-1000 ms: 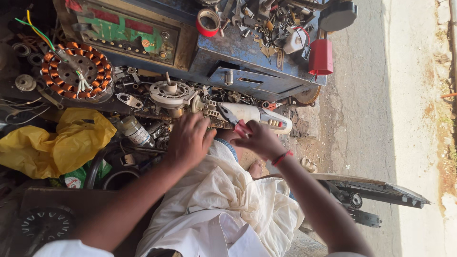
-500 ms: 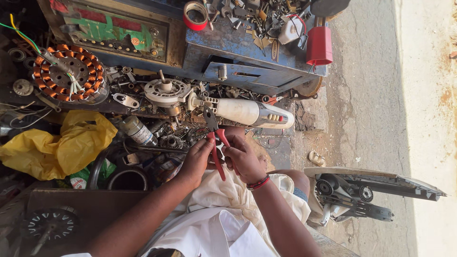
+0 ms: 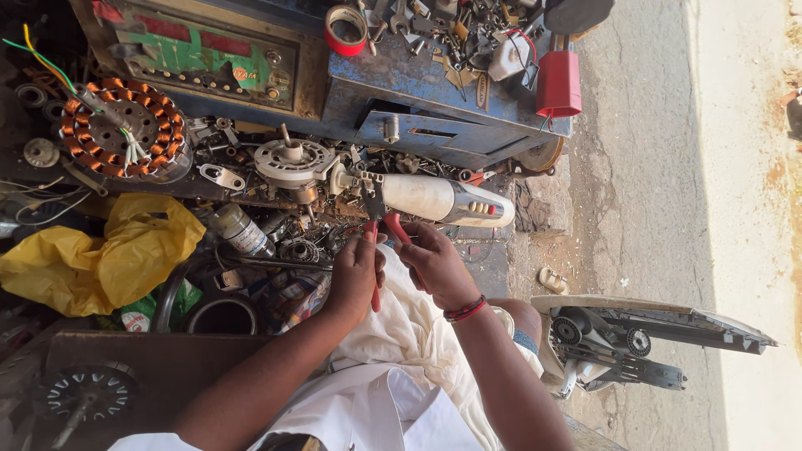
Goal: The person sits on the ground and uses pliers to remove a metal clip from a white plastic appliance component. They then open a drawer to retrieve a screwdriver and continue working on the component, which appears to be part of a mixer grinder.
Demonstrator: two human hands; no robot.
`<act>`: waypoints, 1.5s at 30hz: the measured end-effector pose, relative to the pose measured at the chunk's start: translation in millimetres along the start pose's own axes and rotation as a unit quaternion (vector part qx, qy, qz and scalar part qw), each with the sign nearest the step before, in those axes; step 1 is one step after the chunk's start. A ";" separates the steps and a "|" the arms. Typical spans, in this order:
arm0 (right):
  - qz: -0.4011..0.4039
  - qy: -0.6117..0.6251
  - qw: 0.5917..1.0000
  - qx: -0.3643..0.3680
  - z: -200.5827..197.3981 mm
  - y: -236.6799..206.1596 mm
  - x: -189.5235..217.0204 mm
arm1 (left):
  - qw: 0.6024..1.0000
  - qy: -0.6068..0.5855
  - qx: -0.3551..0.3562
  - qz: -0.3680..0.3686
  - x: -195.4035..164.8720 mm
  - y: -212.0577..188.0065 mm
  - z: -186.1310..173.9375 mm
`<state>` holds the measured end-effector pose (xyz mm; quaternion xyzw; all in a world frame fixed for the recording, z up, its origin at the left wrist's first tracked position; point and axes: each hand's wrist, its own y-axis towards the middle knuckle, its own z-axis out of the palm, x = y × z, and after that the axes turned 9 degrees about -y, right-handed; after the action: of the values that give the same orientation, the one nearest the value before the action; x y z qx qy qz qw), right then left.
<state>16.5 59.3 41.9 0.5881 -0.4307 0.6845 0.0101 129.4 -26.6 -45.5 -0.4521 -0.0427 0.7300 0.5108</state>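
Both my hands grip a pair of red-handled pliers (image 3: 378,224). My left hand (image 3: 355,276) wraps one red handle and my right hand (image 3: 434,263), with a red and black band at its wrist, wraps the other. The dark jaws of the pliers touch the near end of a white and silver handheld power tool (image 3: 434,200) that lies on its side among scrap metal parts. My lap is covered in white cloth (image 3: 401,351).
A copper-wound stator (image 3: 117,129) with coloured wires lies at left, a yellow plastic bag (image 3: 109,255) below it. A blue metal box (image 3: 426,100) with tools, a red tape roll (image 3: 347,29) and a red can (image 3: 558,83) stands behind. A white machine housing (image 3: 635,334) rests on the ground at right.
My hands moved from over the power tool's body to holding the red-handled pliers, whose jaws now reach the tool's end. The view shifted slightly.
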 end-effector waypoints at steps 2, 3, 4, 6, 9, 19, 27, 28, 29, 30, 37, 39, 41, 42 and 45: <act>-0.003 0.028 1.000 0.002 -1.2 -1.5 3.6 | 1.000 0.001 -0.001 -0.002 0.4 -0.2 -1.0; -0.002 0.030 1.000 0.001 -0.5 -3.0 3.8 | 1.000 -0.007 0.007 -0.007 1.2 -0.5 -2.3; -0.001 0.033 0.999 -0.001 0.6 -4.8 3.4 | 1.000 -0.013 0.016 -0.012 2.2 -0.5 -4.0; -0.006 0.032 0.999 -0.002 2.9 -6.4 2.9 | 0.999 -0.023 0.029 -0.022 3.8 0.8 -8.0; -0.020 0.029 0.999 -0.001 5.1 -8.6 1.9 | 0.998 -0.026 0.048 -0.034 4.7 4.0 -15.6; -0.028 0.065 0.997 -0.007 22.7 -6.2 1.0 | 0.997 -0.001 0.036 -0.064 -0.7 13.3 -22.7; -0.053 0.043 0.998 0.012 36.7 -1.1 3.5 | 0.996 -0.021 0.020 -0.088 -11.1 15.7 -27.6; -0.052 0.037 0.998 0.010 38.7 -0.7 3.2 | 0.995 -0.024 0.013 -0.098 -12.0 16.3 -28.1; -0.051 0.031 0.998 0.008 40.6 0.1 3.2 | 0.994 -0.027 0.007 -0.108 -12.7 17.3 -28.6; -0.052 0.028 0.998 0.004 42.9 0.7 3.1 | 0.994 -0.030 0.016 -0.105 -13.4 18.4 -29.5; -0.032 0.006 0.999 -0.032 60.6 2.8 3.6 | 0.990 -0.067 -0.026 -0.121 -8.3 26.8 -33.1; -0.022 -0.028 0.998 -0.051 65.7 2.7 2.0 | 0.990 -0.081 -0.027 -0.116 -5.6 26.7 -35.2; -0.041 -0.085 0.993 -0.064 69.1 4.6 -0.3 | 0.990 -0.078 -0.010 -0.113 -2.8 26.4 -39.1; -0.052 -0.103 0.991 -0.066 70.2 6.4 -1.6 | 0.991 -0.076 -0.001 -0.112 -1.0 27.4 -40.8; -0.078 -0.158 0.982 -0.075 72.6 7.7 -8.0 | 0.992 -0.073 0.030 -0.096 7.7 28.3 -47.6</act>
<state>72.8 14.7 26.4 0.7182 -0.4294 0.5461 0.0394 142.4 -53.0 -93.1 -0.3758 -0.1007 0.7093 0.5878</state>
